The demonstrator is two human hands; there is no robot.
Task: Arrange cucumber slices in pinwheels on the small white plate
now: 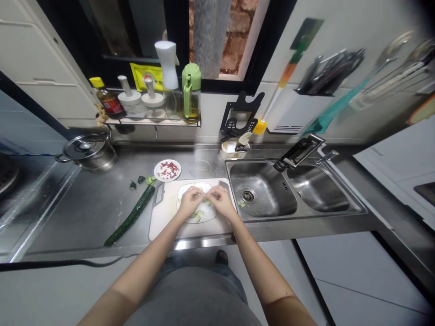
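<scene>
My left hand (190, 199) and my right hand (220, 200) meet fingertip to fingertip over a white plate (206, 216). Both are closed in a pinch; whatever is between the fingers is too small to make out. Curved, pale green cucumber slices (196, 215) lie around the plate, partly hidden by my hands. Under the plate is a light cutting board (163, 222) with grey edges. To its left rests a long dark green cucumber (131, 217), with cut ends (132, 185) and a few slices (150, 180) just beyond its tip.
A small white plate (167, 170) of red bits stands behind the board. At right is a double steel sink (263, 190) with a black faucet (295, 154) and slices near its drain. A lidded pot (89, 151) sits back left, below a rack of bottles (152, 121).
</scene>
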